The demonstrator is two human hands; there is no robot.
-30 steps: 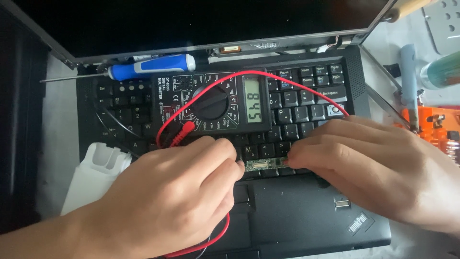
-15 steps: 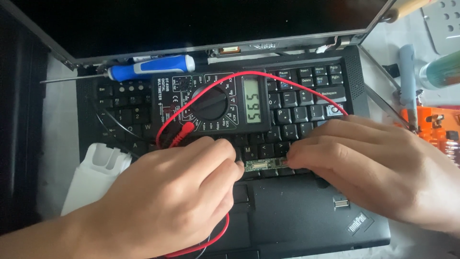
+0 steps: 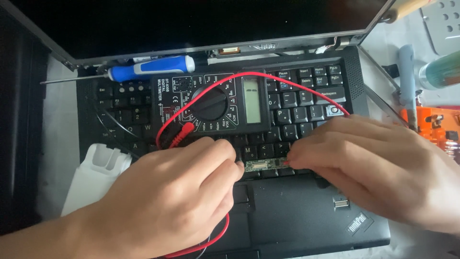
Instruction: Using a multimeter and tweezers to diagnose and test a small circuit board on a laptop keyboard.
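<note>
A small green circuit board (image 3: 265,165) lies on the black laptop keyboard (image 3: 306,103). My left hand (image 3: 167,201) is curled with its fingertips at the board's left end; what it pinches is hidden, though a thin black lead (image 3: 112,125) runs under it. My right hand (image 3: 373,168) is closed on a red probe whose tip (image 3: 286,163) touches the board's right end. A black multimeter (image 3: 211,103) rests on the keys behind the hands. Its red lead (image 3: 287,81) arcs over it to my right hand.
A blue-handled screwdriver (image 3: 143,68) lies along the laptop hinge. A white plastic piece (image 3: 93,177) sits at the laptop's left edge. On the right are an orange tool (image 3: 433,124), a grey-blue handle (image 3: 407,81) and a green cylinder (image 3: 441,69). The dark laptop screen (image 3: 191,24) stands open behind.
Both hands have stayed in place on the board. The multimeter display showed digits earlier and now looks blank.
</note>
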